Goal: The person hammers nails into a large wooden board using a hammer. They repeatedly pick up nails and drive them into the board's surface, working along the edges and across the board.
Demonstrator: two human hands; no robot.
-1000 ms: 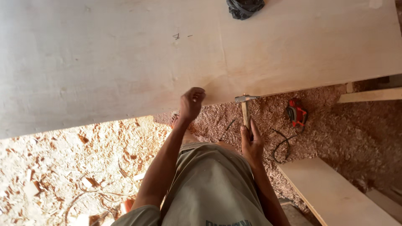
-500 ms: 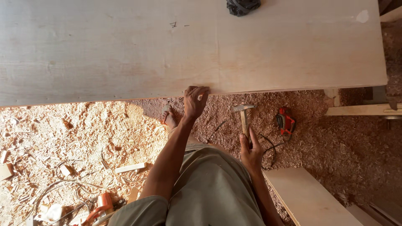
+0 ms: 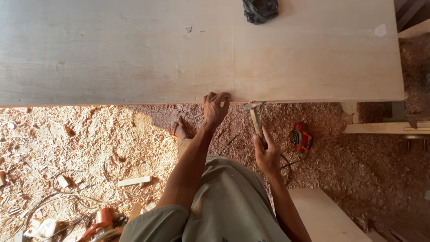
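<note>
Plywood panel (image 3: 134, 49): largest item, spanning the upper half of the frame, long axis running left-right. Its near edge is being presented across frame centre, directly above both hands.

Floor (image 3: 80, 148): covered w/ sawdust and offcuts across the lower frame. A plank (image 3: 322, 215) is lying at lower right; a red power tool (image 3: 301, 136) is lying right of centre, clear of the hands. A dark cloth bundle (image 3: 260, 10) is sitting on the panel at top centre.

Left hand (image 3: 215, 109): being held against the panel's near edge at centre, fingers pinched together on the edge; a small item appears to be pinched there, too small to tell.

Right hand (image 3: 267, 154): being kept clamped round the handle of a hammer (image 3: 254, 117), lower and right of the left hand. Handle axis is running near vertical in frame; head is being held just beside the panel edge, immediately right of the left-hand fingers. Left hand is the nearer to the edge.
</note>
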